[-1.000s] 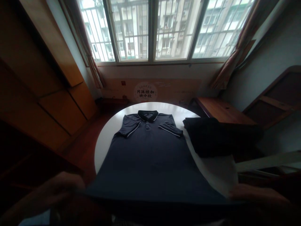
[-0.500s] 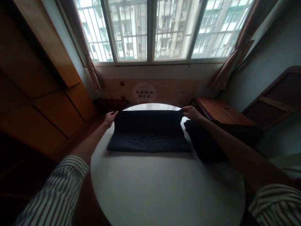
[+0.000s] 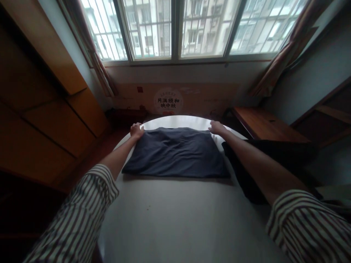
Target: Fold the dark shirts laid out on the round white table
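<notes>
A dark blue polo shirt [image 3: 175, 153] lies folded in half on the far part of a round white table [image 3: 175, 219]. My left hand [image 3: 136, 130] rests on its far left corner with the fingers curled around the cloth. At the far right corner, my right hand [image 3: 216, 127] pinches the fabric edge. Both arms reach out across the table in striped sleeves.
A pile of black clothing [image 3: 263, 160] lies on the table's right side, under my right forearm. Beyond it stands a wooden side table [image 3: 265, 126]. Wooden cabinets [image 3: 49, 120] line the left wall. A barred window [image 3: 178, 29] and a cardboard panel [image 3: 170, 100] face me.
The shirt lay spread flat a second ago. Both hands carried its hem up to the collar end and have now lowered it, so the folded shirt lies flat.
</notes>
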Tool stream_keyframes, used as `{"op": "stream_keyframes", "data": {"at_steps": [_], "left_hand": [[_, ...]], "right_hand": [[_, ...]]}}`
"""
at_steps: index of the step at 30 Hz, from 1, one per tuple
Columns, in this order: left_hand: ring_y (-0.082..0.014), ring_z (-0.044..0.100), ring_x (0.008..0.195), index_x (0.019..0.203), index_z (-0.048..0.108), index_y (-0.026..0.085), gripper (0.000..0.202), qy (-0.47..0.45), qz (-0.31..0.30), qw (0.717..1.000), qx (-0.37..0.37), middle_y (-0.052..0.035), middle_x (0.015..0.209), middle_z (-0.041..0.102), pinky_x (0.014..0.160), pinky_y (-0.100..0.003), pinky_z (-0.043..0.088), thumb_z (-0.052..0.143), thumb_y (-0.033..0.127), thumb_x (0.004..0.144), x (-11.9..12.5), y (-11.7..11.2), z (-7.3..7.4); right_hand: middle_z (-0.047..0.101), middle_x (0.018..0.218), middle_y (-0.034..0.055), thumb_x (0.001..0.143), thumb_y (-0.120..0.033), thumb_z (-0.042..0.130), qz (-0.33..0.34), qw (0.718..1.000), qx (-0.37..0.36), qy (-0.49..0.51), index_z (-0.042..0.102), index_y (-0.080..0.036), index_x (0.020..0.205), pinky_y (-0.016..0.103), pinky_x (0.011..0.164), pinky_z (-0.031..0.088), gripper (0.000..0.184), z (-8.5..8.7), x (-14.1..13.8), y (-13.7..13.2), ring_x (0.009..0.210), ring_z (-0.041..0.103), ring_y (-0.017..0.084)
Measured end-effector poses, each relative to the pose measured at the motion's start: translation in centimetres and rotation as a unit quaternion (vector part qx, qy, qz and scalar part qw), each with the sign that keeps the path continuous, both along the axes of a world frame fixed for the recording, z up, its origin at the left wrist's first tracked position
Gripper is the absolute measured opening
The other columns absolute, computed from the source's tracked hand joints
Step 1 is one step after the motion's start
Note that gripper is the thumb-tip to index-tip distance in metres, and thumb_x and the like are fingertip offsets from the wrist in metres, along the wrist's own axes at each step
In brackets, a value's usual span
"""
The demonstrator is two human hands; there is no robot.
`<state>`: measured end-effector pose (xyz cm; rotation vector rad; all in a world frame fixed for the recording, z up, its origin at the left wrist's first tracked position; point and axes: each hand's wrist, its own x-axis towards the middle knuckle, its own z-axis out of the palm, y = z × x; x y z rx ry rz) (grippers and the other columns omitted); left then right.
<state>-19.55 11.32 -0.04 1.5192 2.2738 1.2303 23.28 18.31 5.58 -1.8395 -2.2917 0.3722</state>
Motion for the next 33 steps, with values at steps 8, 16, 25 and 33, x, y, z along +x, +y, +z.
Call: {"op": "stream_keyframes", "data": {"at_steps": [8,16,25,33], "left_hand": [[-0.0272,0.027,0.146,0.149,0.041,0.025,0.05,0.277,-0.358,0.883,-0.126,-0.0063,0.158,0.035,0.118,-0.056,0.015,0.029,0.042,0.104,9.4,-1.1,-1.6],[-0.0369,0.018,0.149,0.156,0.026,0.022,0.057,0.254,-0.188,0.919,-0.236,-0.0134,0.162,0.022,0.112,-0.071,0.016,0.024,0.043,0.103,5.8,-1.4,-1.3],[-0.0271,0.051,0.13,0.134,0.057,0.014,0.05,0.331,-0.394,0.856,-0.043,-0.0148,0.14,0.055,0.111,-0.042,0.04,0.05,0.048,0.097,6.8,-15.5,0.8],[-0.0241,0.059,0.122,0.129,0.06,0.01,0.045,0.404,-0.4,0.822,-0.04,-0.0156,0.13,0.062,0.104,-0.039,0.05,0.038,0.001,0.09,4.0,-22.6,-0.7]], "right_hand": [[0.027,0.162,0.0106,0.101,-0.058,0.029,0.154,0.987,0.01,-0.053,0.03,-0.027,0.155,0.064,0.113,0.023,0.062,-5.6,-7.1,-4.9,0.145,0.025,0.039],[0.009,0.165,0.0149,0.1,-0.062,0.015,0.027,0.996,-0.019,-0.077,0.019,-0.022,0.158,0.071,0.112,0.009,0.071,-6.0,-6.4,-4.5,0.148,0.01,0.044],[0.045,0.149,0.0219,0.091,-0.059,0.055,0.316,0.94,0.098,-0.083,0.045,-0.009,0.145,0.056,0.109,0.035,0.075,-3.3,-4.5,-18.5,0.135,0.043,0.04],[0.067,0.119,0.0194,0.087,-0.001,0.047,0.312,0.923,0.13,-0.184,0.056,-0.006,0.13,0.035,0.091,0.049,0.044,-4.3,2.7,-23.0,0.107,0.064,0.027]]}}
